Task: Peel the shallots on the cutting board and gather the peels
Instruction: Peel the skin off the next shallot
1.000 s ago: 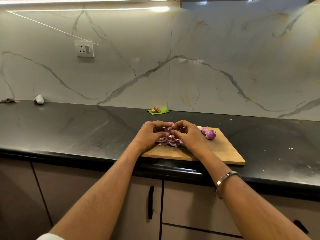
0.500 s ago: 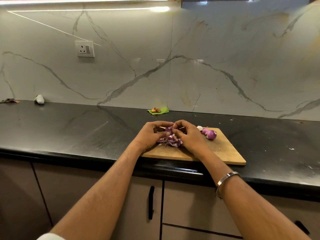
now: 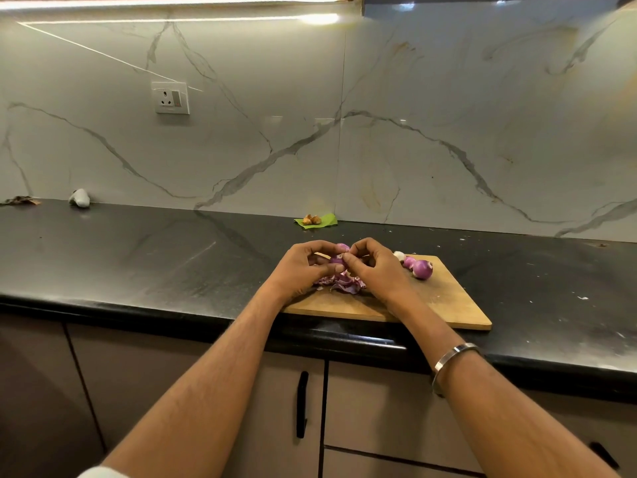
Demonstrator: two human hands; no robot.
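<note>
Far left, against the marble backsplash [image 3: 413, 132]: brown scraps [image 3: 19, 201] and, just right of them, a small pale lump [image 3: 79, 197], both on the black desk [image 3: 138, 257].

Wall, left of centre: white socket with switch [image 3: 170, 98].

Far edge of the desk, centre: green leaf [image 3: 316, 222] carrying small brown pieces [image 3: 311, 220].

Centre, above the left part of the wooden cutting board [image 3: 431, 305]: my left hand [image 3: 301, 267], fingers curled, grip closed round a purple shallot [image 3: 337, 259] held just above the board; thumb and fingertips press its left side.

Touching it from the right: my right hand [image 3: 375, 265], fingers bent, fingertips pinching at the top of the same shallot. Whether a strip of skin sits between the fingertips, I cannot tell.

Behind the two hands: another purple shallot [image 3: 342, 247], only its top visible.

Below the hands, on the board: heap of purple peels [image 3: 343, 283], loose and crumpled, between my wrists.

Right of my right hand, far part of the board: a small whitish piece [image 3: 399, 256], then two peeled purple shallots [image 3: 418, 267] touching each other.

Right forearm: a metal bangle [image 3: 451, 360].

Right part of the desk: scattered pale flecks [image 3: 582, 298].

Near, under the desk edge: beige cabinet doors [image 3: 379, 408] with a black handle [image 3: 302, 404].
</note>
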